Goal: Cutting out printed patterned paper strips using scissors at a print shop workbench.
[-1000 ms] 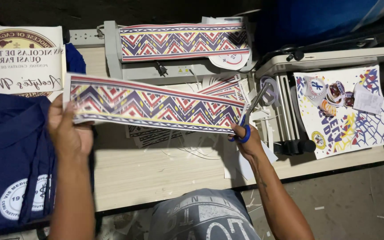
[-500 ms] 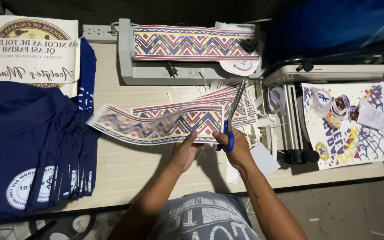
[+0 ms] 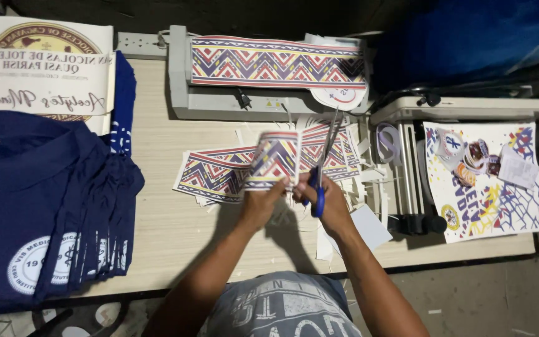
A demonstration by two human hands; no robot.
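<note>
Left hand point(image 3: 262, 203) pinches the zigzag-printed paper strip point(image 3: 274, 159), right hand point(image 3: 325, 201) grips blue-handled steel scissors point(image 3: 320, 168); blades beside left fingertips risk a crooked cut or nick.

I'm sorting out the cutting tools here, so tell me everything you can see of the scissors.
The scissors have blue handles and long, slim, grey metal-looking blades. The right hand grips the handles, fingers through the loops. The blades point up and away, slightly tilted, nearly closed, beside the patterned paper strip that the left hand holds above the table.
</note>
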